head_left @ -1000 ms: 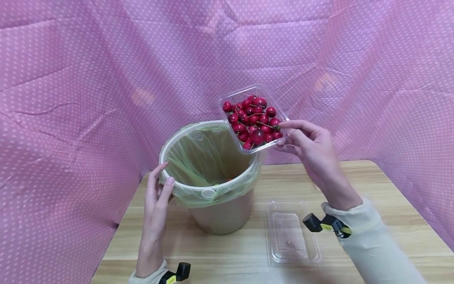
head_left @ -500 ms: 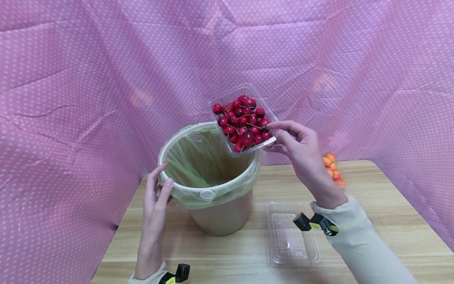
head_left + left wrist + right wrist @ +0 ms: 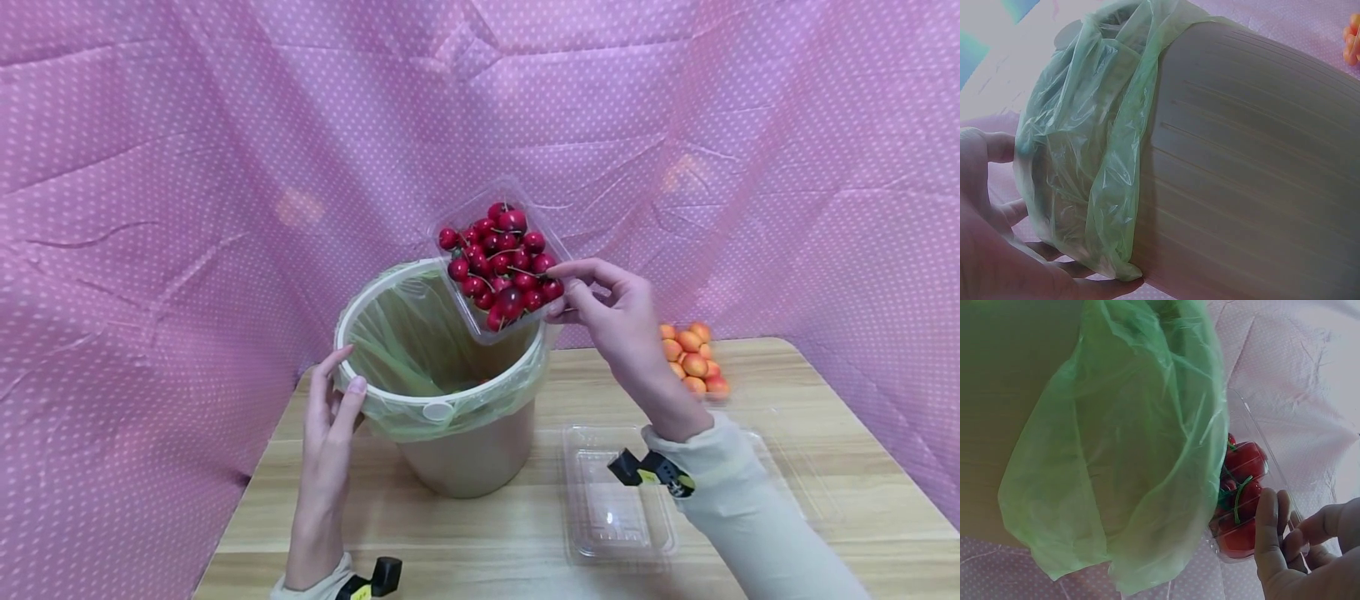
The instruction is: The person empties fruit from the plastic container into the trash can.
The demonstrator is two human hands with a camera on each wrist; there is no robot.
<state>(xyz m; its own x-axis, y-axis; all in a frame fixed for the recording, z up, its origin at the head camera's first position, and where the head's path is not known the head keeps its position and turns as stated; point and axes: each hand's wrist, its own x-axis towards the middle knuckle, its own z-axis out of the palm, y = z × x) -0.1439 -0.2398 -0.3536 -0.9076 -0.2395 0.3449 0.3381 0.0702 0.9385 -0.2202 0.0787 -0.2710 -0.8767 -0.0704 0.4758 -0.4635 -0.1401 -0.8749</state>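
cherries [image 3: 501, 260] lie in a clear tray [image 3: 490, 337] the right hand [image 3: 613, 312] holds.

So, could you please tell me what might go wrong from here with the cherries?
The right hand holds the clear tray by one edge, so it could twist and spill cherries.
In the head view, the tray overlaps the far right of the bin, so some might drop outside.
The green bag is folded over the top and might slip inward if snagged.
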